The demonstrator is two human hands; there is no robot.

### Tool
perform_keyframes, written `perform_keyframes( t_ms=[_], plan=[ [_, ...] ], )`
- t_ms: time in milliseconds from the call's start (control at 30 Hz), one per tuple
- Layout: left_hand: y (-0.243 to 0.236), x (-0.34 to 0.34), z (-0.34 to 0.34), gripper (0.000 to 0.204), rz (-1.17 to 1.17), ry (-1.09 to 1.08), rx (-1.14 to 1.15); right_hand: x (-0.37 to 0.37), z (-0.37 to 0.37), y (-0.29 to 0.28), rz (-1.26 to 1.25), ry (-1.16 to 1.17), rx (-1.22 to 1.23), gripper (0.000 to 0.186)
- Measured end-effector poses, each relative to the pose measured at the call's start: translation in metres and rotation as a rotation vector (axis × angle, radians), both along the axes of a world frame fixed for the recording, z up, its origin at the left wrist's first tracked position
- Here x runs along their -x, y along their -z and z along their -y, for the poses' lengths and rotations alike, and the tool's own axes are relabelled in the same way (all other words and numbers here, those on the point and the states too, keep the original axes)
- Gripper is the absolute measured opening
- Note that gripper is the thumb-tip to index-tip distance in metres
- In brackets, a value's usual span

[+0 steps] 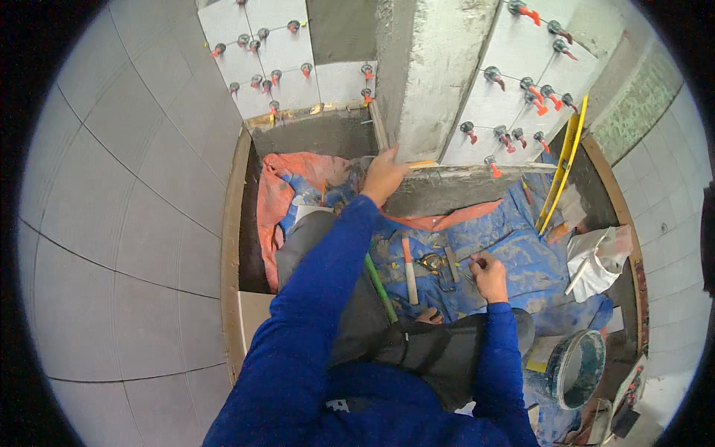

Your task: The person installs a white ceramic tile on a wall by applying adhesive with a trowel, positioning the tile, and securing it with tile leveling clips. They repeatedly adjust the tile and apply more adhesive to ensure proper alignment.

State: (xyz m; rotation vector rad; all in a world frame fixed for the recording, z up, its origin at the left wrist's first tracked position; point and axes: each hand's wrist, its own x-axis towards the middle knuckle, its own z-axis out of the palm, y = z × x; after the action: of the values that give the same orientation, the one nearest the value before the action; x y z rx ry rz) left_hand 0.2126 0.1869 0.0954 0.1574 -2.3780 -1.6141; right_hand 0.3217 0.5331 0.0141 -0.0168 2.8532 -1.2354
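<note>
My left hand (384, 177) reaches forward to the bottom corner of a concrete column (432, 89). Its fingers are closed at the corner, by the end of a narrow wooden strip (378, 125); what they grip is hidden. A thin orange-yellow piece (423, 163) lies along the edge just right of that hand. Over the blue sheet (514, 257), my right hand (490, 278) has its fingers curled together, perhaps round something small that I cannot make out. Near it lie a flat grey bar (451, 264), a tape measure (431, 261) and a tool with a red-and-pale handle (410, 273).
White wall tiles (484, 104) carry several red-and-black levelling clips (527, 83). A yellow spirit level (564, 167) leans at the right. Nearby are a white bag (596, 261) and a dirty bucket (579, 370). Large grey tiles (141, 208) line the left side. A green rod (380, 289) lies by my legs.
</note>
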Motion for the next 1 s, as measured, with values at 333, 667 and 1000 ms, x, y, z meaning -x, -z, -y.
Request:
perform_keyframes(
  t_ms=[333, 667, 1000],
  plan=[
    [-0.079, -0.018, 0.073, 0.024, -0.127, 0.4, 0.773, 0.02, 0.043, -0.035, -0.2, -0.158, 0.068, 0.02],
    [-0.007, 0.017, 0.128, 0.038, 0.117, 0.296, 0.787, 0.081, 0.032, -0.084, -0.107, -0.116, 0.292, 0.021],
    [0.015, -0.008, 0.107, 0.034, 0.219, 0.457, 1.005, 0.08, 0.052, -0.023, 0.131, -0.535, -0.187, 0.033]
  ],
)
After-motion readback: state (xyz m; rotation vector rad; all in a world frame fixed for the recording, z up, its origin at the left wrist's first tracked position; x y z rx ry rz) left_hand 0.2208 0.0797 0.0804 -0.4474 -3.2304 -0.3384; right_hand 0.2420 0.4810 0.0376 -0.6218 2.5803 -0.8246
